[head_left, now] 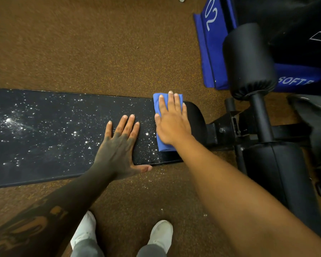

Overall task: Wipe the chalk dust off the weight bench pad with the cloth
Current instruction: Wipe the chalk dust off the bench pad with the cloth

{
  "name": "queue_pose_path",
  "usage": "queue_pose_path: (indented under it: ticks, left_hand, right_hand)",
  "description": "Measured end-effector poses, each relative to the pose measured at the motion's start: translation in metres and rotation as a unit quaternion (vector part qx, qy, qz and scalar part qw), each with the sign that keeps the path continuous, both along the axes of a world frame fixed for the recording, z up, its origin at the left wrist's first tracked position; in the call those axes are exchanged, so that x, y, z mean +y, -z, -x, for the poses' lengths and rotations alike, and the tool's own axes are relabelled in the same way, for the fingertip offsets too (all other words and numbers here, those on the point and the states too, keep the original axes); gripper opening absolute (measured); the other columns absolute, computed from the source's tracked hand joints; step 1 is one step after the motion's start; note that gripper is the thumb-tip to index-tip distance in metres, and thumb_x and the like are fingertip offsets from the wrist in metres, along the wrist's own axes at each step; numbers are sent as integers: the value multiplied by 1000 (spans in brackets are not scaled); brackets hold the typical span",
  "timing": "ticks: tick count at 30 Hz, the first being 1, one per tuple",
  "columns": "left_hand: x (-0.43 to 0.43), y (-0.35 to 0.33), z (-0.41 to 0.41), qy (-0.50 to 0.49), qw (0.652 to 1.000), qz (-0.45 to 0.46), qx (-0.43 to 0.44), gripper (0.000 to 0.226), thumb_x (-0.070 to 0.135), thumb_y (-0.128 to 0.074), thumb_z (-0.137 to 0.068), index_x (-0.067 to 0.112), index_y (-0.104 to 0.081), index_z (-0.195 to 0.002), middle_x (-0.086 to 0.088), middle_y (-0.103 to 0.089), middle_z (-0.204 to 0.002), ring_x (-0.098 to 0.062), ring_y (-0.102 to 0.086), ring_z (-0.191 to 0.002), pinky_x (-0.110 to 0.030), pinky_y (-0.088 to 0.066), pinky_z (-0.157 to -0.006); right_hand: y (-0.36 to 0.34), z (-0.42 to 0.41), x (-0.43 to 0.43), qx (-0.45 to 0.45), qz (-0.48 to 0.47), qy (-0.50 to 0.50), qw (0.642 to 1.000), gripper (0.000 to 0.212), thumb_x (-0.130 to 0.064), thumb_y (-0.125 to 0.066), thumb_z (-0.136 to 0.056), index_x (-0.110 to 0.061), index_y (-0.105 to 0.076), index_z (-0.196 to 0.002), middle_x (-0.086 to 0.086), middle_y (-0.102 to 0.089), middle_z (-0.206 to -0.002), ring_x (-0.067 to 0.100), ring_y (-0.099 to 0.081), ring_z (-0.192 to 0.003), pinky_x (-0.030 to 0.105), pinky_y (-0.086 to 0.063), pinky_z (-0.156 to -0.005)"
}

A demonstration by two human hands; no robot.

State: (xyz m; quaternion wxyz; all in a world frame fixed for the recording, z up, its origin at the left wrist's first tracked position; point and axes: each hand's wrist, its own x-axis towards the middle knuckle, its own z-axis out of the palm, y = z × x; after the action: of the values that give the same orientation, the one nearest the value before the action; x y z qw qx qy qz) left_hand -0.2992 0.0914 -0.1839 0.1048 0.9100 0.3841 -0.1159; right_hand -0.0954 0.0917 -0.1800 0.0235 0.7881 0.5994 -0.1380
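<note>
A long black bench pad (54, 138) runs from the left edge to the middle right, speckled with white chalk dust (9, 121), thickest at the left. A folded blue cloth (158, 102) lies across the pad near its right end. My right hand (171, 123) presses flat on the cloth, fingers spread and pointing away from me. My left hand (121, 145) rests flat on the pad just left of the cloth, holding nothing, thumb over the near edge. The strip of pad right of the cloth looks free of dust.
Black foam rollers (248, 60) and the bench frame (230, 128) stand at the right. A blue soft box (209, 43) with white lettering lies at the back right. Brown speckled rubber floor (82, 43) surrounds the bench. My white shoes (160, 233) are below.
</note>
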Motion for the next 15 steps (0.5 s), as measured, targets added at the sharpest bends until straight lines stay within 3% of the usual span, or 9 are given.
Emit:
queue_pose_path:
  ticks: [7,15]
  left_hand:
    - [1,-2,1,-13,1000,1,-5,140,105,-22,-58,11,5,-158,-12,14,-167,-29,15,-154,-61,9,-122]
    - [10,-5,10,-19,1000,5,2,141,109,-25,-51,21,1,-159,-11,12,-168,-32,13,-155,-69,5,-118]
  right_hand:
    - [-3,7,-15,20,-8,-9,1000,65,-48,-24,-103,-25,0,-158,11,8,-166,27,13,-152,50,2,-122]
    - [-2,23,-30,-4,3,-7,1000,67,-56,-21,-100,-29,1,-158,13,10,-165,33,13,-151,60,-1,-119]
